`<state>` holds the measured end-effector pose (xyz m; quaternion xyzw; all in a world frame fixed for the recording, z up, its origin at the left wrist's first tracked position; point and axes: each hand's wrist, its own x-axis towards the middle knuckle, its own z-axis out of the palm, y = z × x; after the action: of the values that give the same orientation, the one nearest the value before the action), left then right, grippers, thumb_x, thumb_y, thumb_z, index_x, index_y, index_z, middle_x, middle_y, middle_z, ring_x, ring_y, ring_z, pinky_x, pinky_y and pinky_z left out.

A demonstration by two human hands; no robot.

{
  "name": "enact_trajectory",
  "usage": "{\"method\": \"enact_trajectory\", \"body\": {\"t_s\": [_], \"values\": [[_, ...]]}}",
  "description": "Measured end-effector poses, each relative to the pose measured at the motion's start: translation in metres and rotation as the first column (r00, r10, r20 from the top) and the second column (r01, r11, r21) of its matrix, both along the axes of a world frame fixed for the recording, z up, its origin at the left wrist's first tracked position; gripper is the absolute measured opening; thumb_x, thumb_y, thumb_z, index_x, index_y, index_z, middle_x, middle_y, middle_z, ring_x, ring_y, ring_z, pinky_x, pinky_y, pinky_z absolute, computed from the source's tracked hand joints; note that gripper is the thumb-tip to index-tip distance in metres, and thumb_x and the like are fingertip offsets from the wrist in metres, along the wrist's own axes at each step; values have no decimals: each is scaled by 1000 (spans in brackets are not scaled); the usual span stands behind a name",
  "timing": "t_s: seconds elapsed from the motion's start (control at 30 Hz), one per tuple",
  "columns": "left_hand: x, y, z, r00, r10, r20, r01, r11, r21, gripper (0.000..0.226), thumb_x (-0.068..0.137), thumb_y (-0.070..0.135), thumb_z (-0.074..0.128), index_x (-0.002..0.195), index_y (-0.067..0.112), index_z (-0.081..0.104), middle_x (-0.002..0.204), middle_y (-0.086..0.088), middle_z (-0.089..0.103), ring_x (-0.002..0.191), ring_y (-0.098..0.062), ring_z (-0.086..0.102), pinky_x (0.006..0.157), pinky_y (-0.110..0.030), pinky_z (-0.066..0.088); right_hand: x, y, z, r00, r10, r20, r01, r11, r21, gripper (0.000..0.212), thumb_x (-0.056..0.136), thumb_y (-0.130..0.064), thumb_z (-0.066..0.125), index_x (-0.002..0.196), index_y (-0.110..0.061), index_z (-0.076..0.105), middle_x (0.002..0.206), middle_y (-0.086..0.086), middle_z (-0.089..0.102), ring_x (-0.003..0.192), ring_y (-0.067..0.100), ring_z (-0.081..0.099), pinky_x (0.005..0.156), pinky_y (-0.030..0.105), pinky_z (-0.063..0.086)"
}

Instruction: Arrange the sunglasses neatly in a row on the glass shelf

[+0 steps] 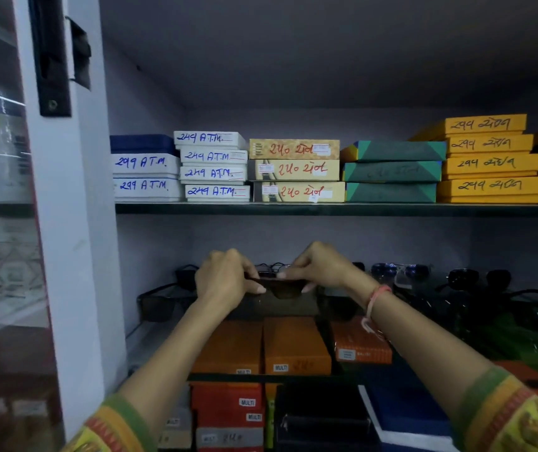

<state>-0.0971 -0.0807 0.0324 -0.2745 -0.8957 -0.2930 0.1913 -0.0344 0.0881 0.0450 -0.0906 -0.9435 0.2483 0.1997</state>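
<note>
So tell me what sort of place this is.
Probably an optical or sunglasses shop's display cabinet. Rows of sunglasses sit on a glass shelf, stacked boxes with handwritten numbers fill the shelf above, and both hands hold a brown pair.

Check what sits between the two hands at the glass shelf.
In the head view, one brown-lensed pair of sunglasses spans the gap, gripped by the left hand and right hand at its ends.
</note>
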Motion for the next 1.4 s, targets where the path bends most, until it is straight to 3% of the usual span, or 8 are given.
{"method": "enact_trajectory", "body": {"t_s": [0.2,0.33,0.43,0.6,0.7,0.87,1.2,1.4], "values": [[-1,-4,-6,977,-141,159,134,990,52,45,79,54,68,102,17,77,97,-4,76,86,-20,69,73,-35,56,10,-2,6,956,-167,-242,200,972,121,12,81,-11,75,89,-4,79,91,13,78,74,21,73,70,28,62],[1,-9,0,943,-226,245,196,970,141,52,90,54,54,101,8,76,96,-15,78,88,-29,75,82,-42,58,13,2,5,909,-294,-294,321,946,47,14,79,-10,74,91,-5,80,93,11,78,81,20,73,81,29,60],[-5,-8,7,962,-133,240,103,986,134,25,91,33,65,97,12,78,91,-8,79,82,-23,76,83,-40,61,11,-1,3,895,-350,-275,372,928,30,16,77,-15,76,90,-7,80,90,10,79,82,21,72,71,20,51],[-19,-4,14,923,73,378,-61,997,-44,20,89,26,69,82,8,65,86,-7,80,59,-14,70,64,-29,55,0,-11,-14,889,-392,-235,418,905,73,23,75,-21,79,92,-5,77,92,12,76,87,28,70,78,36,59],[-26,-1,10,925,200,322,-156,975,-157,24,84,32,73,80,10,66,64,0,68,47,-9,54,46,-24,41,-5,-14,-26,897,-396,-199,425,896,132,29,75,-22,78,96,-2,73,95,16,73,90,33,69,79,43,60],[-34,6,0,919,305,249,-236,933,-271,28,77,33,79,80,15,58,65,0,48,52,-14,43,42,-25,32,-10,-15,-35,908,-387,-163,414,889,196,28,76,-21,77,92,-2,66,93,16,70,85,33,68,66,35,56],[-37,5,-3,922,288,259,-212,935,-286,48,73,54,76,96,12,65,64,0,48,58,-15,50,46,-25,36,-12,-7,-32,929,-334,-157,360,915,183,24,84,-26,69,75,-6,57,75,10,60,77,31,66,63,35,55],[7,0,-3,965,260,-30,-262,962,-80,53,85,60,59,101,12,73,96,-10,72,88,-30,69,60,-31,45,52,-7,-21,932,-264,-247,297,949,109,26,87,-34,64,89,-13,79,81,10,77,65,23,70,62,33,59]]}}
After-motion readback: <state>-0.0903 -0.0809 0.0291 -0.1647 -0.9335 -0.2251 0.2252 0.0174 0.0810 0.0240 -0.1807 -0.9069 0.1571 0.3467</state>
